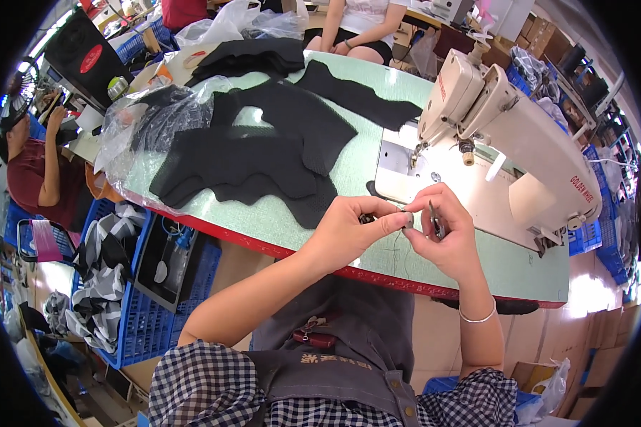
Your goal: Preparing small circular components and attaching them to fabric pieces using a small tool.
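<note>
Both hands meet over the table's front edge, just left of the sewing machine. My left hand is closed, pinching a small round metal piece that looks like a bobbin case. A small dark thing lies under its curled fingers, mostly hidden. My right hand has its fingertips at the same metal piece. A pair of metal thread snips is tucked in that hand. Dark loose thread trails over the table below the fingers. Black mesh fabric pieces lie to the left, beyond my left hand.
The pale green table has a red front edge. A clear plastic bag lies at its left. Blue crates with fabric stand at lower left, beside a black bin. One person sits across the table, another at far left.
</note>
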Tool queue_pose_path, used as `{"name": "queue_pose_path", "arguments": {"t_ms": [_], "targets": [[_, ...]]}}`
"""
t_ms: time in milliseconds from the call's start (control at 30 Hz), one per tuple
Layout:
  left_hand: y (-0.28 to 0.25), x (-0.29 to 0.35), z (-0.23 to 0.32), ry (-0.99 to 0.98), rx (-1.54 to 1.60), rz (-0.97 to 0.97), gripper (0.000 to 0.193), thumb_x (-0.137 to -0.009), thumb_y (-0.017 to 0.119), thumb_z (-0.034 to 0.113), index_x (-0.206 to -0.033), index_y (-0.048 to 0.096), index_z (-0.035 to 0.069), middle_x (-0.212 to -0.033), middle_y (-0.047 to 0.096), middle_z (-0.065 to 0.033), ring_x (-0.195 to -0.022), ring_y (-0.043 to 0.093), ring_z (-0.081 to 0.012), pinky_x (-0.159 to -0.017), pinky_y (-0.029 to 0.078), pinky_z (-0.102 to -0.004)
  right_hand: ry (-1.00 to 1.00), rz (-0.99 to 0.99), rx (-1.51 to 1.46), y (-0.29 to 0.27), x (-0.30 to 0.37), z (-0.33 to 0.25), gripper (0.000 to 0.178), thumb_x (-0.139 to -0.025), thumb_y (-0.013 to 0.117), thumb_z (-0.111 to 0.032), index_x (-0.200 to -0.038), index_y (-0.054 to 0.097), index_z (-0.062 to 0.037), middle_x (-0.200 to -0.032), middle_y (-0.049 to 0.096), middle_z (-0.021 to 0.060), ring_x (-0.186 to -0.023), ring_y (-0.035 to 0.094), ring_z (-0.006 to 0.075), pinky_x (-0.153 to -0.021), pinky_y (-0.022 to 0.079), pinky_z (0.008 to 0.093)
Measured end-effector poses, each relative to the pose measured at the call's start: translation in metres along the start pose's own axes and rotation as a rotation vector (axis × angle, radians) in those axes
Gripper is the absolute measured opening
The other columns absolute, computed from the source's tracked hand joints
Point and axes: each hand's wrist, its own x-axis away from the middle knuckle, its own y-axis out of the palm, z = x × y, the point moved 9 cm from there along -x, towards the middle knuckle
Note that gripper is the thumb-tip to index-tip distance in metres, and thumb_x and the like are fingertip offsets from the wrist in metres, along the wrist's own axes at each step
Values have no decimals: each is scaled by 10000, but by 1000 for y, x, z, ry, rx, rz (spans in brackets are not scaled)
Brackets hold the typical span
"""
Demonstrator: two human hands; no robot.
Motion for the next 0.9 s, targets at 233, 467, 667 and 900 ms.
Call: {"name": "queue_pose_path", "arguments": {"t_ms": [233, 467, 667, 900], "targets": [[-13, 8, 15, 64, 28, 68, 218, -828, 624, 234, -834, 663, 20, -661, 592, 17, -509, 404, -4, -436, 302, -167, -19, -60, -52, 5, -10, -25, 244, -641, 654, 28, -864, 591, -48, -845, 551, 26, -639, 523, 66, -468, 382, 183], [-22, 22, 41, 204, -262, 127, 153, -797, 596, 107, -846, 638, -32, -677, 610, -7, -521, 425, -24, -452, 330, -202, -271, -24, 118, 15, -6, -49, 279, -613, 674, 38, -867, 585, -39, -842, 557, 52, -660, 560, 120, -527, 467, 219], [-24, 29, 56, 401, -570, 271, 126, -782, 584, 84, -821, 622, -30, -675, 595, -10, -520, 419, -26, -453, 323, -208, -441, 52, 385, 23, 0, -64, 333, -585, 680, 44, -889, 572, -40, -851, 559, 61, -697, 562, 126, -523, 461, 220], [-13, 11, 12, 9, 4, -10, 143, -805, 552, 128, -824, 628, 8, -693, 600, 0, -501, 411, -20, -424, 303, -171, -34, 35, -475, 21, -8, -14, 260, -677, 662, -28, -919, 570, -37, -832, 531, 2, -590, 430, 41, -457, 318, 158]]}}
